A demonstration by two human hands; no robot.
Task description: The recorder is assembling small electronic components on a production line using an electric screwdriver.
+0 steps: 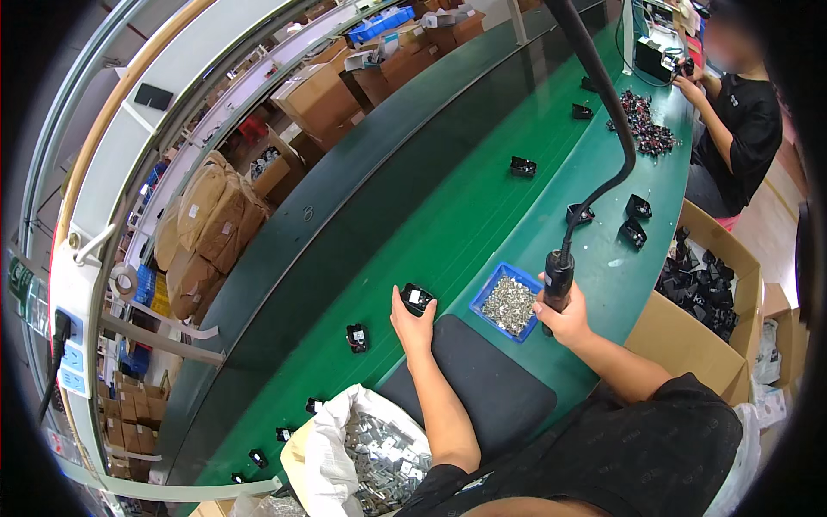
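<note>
My left hand (413, 326) grips a small black plastic housing (418, 297) with a white patch inside, over the green conveyor belt (448, 241). Thumb and fingers sit on opposite sides of the part. In my right hand (564, 320) is a black electric screwdriver (558, 274), upright, its thick cable (622, 164) rising from the top. Beside the screwdriver lies a blue tray (476, 305) full of small metal screws or similar pieces. A dark grey mat (491, 388) lies on the bench between my forearms.
More black housings (357, 338) are spaced along the belt, others (633, 231) on the right bench. An open white sack (332, 448) holds metal plates. At right, a carton (689, 345) contains black parts. A co-worker (741, 121) handles something beyond a pile of small parts (642, 129).
</note>
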